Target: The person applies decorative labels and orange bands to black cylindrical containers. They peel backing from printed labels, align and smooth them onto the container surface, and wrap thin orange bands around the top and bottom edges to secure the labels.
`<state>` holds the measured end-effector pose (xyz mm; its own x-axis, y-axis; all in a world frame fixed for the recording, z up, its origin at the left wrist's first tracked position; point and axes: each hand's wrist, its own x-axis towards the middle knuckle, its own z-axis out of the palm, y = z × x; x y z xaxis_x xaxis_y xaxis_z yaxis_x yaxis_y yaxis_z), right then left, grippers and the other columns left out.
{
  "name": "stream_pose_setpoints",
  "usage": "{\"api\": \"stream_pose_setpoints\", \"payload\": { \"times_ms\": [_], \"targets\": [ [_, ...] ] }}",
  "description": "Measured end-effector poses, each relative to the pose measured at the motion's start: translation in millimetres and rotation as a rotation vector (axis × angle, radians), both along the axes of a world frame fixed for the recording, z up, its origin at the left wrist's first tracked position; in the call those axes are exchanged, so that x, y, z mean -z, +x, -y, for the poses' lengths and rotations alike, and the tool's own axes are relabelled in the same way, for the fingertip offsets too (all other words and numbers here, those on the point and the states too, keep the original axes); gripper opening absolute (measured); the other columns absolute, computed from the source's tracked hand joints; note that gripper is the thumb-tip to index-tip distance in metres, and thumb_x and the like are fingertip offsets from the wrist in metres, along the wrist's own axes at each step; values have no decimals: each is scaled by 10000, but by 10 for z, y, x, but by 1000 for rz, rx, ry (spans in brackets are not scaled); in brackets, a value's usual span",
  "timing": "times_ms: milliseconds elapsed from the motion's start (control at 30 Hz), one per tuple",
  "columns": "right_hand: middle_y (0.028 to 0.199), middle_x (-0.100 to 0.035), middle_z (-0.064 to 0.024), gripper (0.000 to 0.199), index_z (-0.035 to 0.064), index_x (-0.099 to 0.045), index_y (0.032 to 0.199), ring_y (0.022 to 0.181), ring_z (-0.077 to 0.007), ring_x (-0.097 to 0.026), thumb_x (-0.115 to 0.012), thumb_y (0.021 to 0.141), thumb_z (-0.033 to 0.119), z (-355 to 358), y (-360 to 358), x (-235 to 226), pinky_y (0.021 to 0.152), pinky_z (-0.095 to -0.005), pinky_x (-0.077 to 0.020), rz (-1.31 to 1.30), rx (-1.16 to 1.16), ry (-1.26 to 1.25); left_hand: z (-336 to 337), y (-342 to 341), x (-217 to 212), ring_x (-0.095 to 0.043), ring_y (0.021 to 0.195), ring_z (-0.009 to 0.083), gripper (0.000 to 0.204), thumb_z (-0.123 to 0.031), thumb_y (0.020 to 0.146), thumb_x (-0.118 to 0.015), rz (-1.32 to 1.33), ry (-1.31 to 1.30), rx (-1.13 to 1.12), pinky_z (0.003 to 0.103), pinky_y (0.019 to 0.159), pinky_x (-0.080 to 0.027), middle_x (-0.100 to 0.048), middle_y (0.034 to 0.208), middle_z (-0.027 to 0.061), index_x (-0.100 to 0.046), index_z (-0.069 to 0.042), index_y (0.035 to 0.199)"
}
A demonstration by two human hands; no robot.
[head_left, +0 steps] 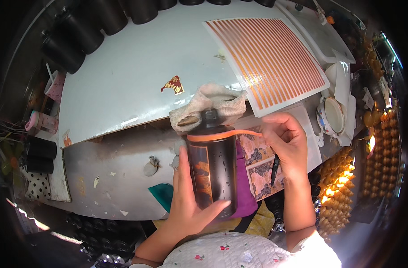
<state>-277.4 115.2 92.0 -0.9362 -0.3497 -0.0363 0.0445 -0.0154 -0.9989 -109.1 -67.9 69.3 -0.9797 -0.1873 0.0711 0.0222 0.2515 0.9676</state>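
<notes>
A black, glossy bottle (221,165) with a narrow neck lies tilted in front of me, with a patterned orange-brown panel (204,172) on its side. My left hand (186,201) holds its body, fingers along the left side and thumb across the lower front. An orange strip (213,135) runs round the bottle's shoulder, its free end stretching right to my right hand (286,140). That hand pinches the end between thumb and fingers. A slim black pointed tool (275,169) sticks out below the same hand. Behind the neck rests a crumpled pale cloth (213,100).
A sheet of orange stripes (271,58) lies on the raised white board (123,76). Several black bottles (63,51) line its far edge. Under my right hand are printed floral sheets (259,178). An enamel mug (332,115) stands at right, near stacked bumpy golden trays (338,187).
</notes>
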Motion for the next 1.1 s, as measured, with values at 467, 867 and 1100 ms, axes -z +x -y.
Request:
{"api": "stream_pose_setpoints", "payload": {
  "times_ms": [467,867,1100],
  "targets": [
    [882,-534,-32,131,36,-644,825,719,-76,-492,-771,793,47,29,142,-705,598,-219,-384,-416,-306,133,-117,-234,-15,-429,1202,347,1154,-227,769,-837,-56,-70,-189,458,1048,-367,-378,1335,239,-59,45,1576],
    [1007,-569,-49,40,19,-604,890,841,-82,-515,-623,919,39,-74,-73,-238,747,-227,-418,-14,-159,-76,-116,-220,-10,-433,1148,316,1136,-211,765,-834,-44,-109,-185,430,1020,-379,-394,1293,213,-85,45,1579],
    [1015,-605,-32,51,30,-607,901,844,-52,-517,-628,941,55,-63,-127,-87,719,-212,-414,85,-151,-164,-90,-200,-139,-439,1097,335,1102,-222,756,-827,-12,-324,-163,435,997,-372,-441,1349,264,-146,81,1568]
  ]
}}
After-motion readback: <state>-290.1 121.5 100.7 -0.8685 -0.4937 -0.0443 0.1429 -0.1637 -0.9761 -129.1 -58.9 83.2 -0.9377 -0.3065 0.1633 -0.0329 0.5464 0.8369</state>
